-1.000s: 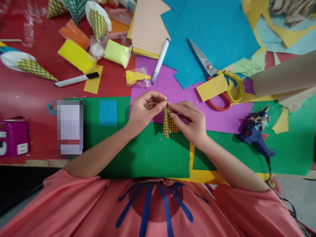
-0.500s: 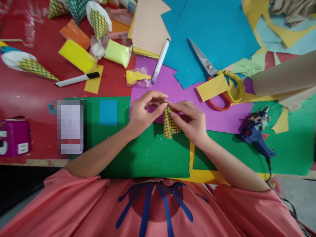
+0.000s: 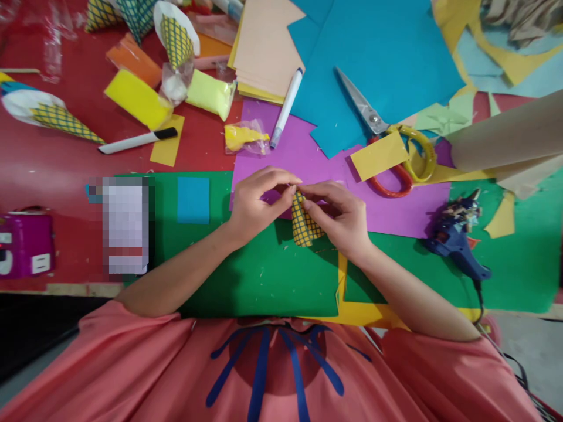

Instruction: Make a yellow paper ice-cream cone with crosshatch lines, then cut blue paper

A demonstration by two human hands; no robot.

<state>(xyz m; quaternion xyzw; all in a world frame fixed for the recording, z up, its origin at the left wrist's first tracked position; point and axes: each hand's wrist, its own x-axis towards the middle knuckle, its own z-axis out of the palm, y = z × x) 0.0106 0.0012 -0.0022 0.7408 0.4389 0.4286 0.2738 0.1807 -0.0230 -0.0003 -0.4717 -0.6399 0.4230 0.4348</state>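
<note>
Between my hands hangs a small yellow cone (image 3: 301, 225) with dark crisscross lines, its point upward and its wide end over the green sheet (image 3: 259, 281). My left hand (image 3: 263, 202) pinches the tip with thumb and forefinger. On the cone's right side, my right hand (image 3: 338, 212) is closed, thumb and fingers gripping the material just below the tip. My fingers hide part of the tip and the right edge. Beneath and beyond the hands lies a purple sheet (image 3: 290, 132).
Scissors (image 3: 373, 124) lie ahead to the right, a small yellow rectangle (image 3: 379, 155) across their handles. A blue glue gun (image 3: 457, 246) rests at right, its cord off the table edge. Markers (image 3: 285, 108), clay packets (image 3: 138, 99) and finished-looking cones (image 3: 65, 120) lie at left and back.
The fingers of my left hand have shifted slightly at the cone's tip, covering more of it. The cone's lower end has turned a little to the right.
</note>
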